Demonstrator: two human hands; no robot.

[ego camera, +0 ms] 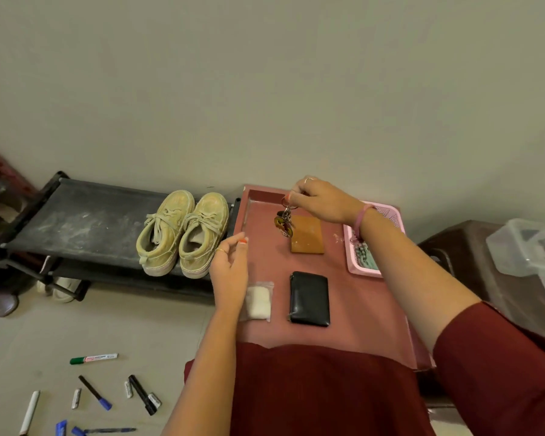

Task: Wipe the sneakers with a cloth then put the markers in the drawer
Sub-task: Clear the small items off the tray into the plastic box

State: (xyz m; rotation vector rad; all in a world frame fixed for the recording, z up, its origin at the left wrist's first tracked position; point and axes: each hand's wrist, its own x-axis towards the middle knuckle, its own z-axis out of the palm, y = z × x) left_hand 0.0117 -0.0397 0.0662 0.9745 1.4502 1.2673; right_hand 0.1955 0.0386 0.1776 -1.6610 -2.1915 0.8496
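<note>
A pair of pale yellow-green sneakers (pixel 183 232) stands on a black shoe rack (pixel 85 221), left of a pink open drawer (pixel 353 313). My right hand (pixel 323 199) pinches the ring of a bunch of keys (pixel 284 221), which dangles above a folded orange-brown cloth (pixel 307 235) lying in the drawer. My left hand (pixel 230 269) hovers over the drawer's left edge with fingers loosely bent, holding nothing. Several markers (pixel 93 358) lie scattered on the floor at lower left.
In the drawer lie a black wallet (pixel 310 298), a small clear bag with something white (pixel 258 302) and a pink basket (pixel 367 247). A brown stool (pixel 472 262) with a clear plastic box (pixel 526 247) stands at right. More shoes (pixel 60 286) sit under the rack.
</note>
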